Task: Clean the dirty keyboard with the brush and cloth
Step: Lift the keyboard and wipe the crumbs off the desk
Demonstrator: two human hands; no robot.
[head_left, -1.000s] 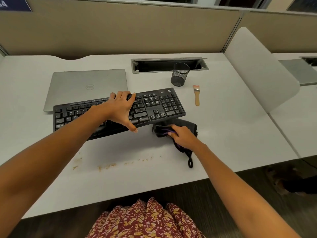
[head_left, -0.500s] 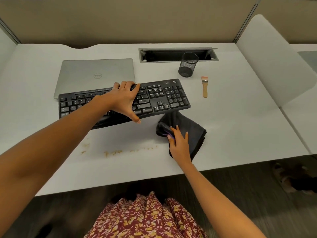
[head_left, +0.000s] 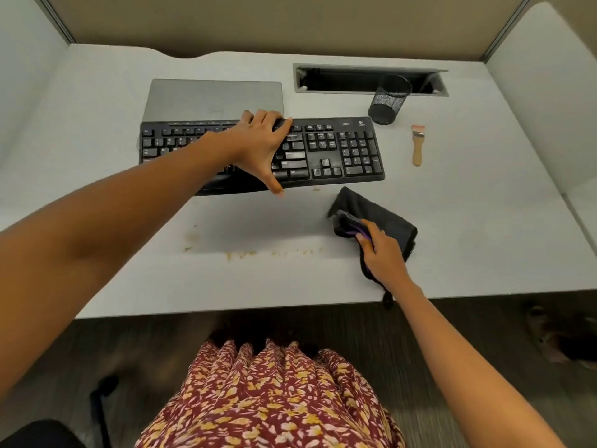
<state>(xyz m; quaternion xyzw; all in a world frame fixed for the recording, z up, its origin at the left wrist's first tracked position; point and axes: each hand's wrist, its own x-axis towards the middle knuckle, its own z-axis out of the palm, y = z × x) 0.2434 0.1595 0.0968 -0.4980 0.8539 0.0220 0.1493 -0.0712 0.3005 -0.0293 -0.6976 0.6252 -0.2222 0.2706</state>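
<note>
While the black keyboard (head_left: pixel 339 153) lies across the middle of the white desk (head_left: pixel 484 221), it is gripped by the left hand (head_left: pixel 261 150) near its centre. The fingers are hooked over the far edge and the thumb is braced against the near edge. The keys under the palm are hidden.

A dark cloth (head_left: pixel 381 215) (grey-black, with a purple patch by the fingertips) is spread on the desk near the keyboard's right front corner, apart from it. It is pressed down by the right hand (head_left: pixel 381 253), whose fingers are laid fairly straight on top. The thumb is hidden, so it cannot be told whether any fabric is pinched. A tail of the cloth is seen running under the wrist and hanging just over the desk's front edge.

The brush (head_left: pixel 417 147), with a wooden handle and pale bristles, is left lying flat to the right of the keyboard, bristles pointing away from the person, touched by neither hand. A black mesh pen cup (head_left: pixel 389 100) stands just beyond the keyboard's far right corner, before an open cable slot (head_left: pixel 355 79). A closed silver laptop (head_left: pixel 206 98) is set directly behind the keyboard's left half.

Brown crumbs (head_left: pixel 239 253) are scattered in a line on the desk between the keyboard and the front edge. A floral skirt (head_left: pixel 268 399) is seen below the desk edge.
</note>
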